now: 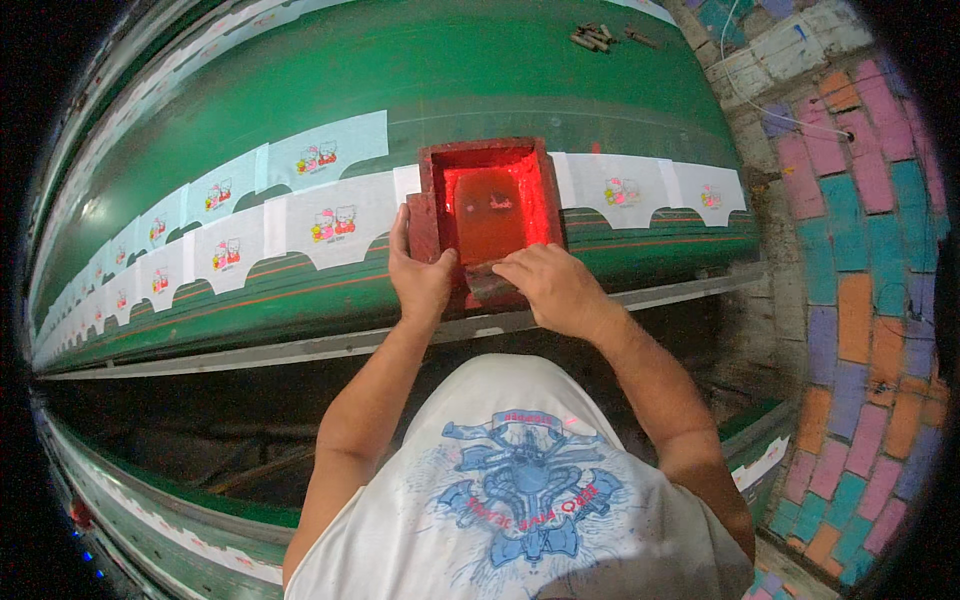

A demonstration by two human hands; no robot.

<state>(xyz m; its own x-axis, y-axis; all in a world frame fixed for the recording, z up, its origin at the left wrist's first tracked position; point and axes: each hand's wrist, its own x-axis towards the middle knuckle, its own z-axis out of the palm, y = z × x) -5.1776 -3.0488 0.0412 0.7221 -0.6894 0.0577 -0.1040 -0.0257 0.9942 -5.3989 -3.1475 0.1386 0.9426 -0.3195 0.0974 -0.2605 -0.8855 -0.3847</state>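
A red-stained screen printing frame (pixel 484 148) lies on the long green table, over the row of white cloth pieces. Its mesh (pixel 490 205) is coated in red ink, brightest along the right inner side. My left hand (pixel 422 278) is closed around the frame's left side, at a reddish block (pixel 424 228) there. Inside the frame's near end, my right hand (pixel 556 288) grips a squeegee (pixel 492 287) with its fingers bent over the top. The squeegee's lower edge and the cloth beneath the frame are hidden.
White cut cloth pieces (pixel 345 192) with small cartoon prints run in two rows along the green table (pixel 520 85). Small brownish cylinders (pixel 592 38) lie at the far side. A pale rail (pixel 330 345) edges the table near me. Right stands a multicoloured brick surface (pixel 855 300).
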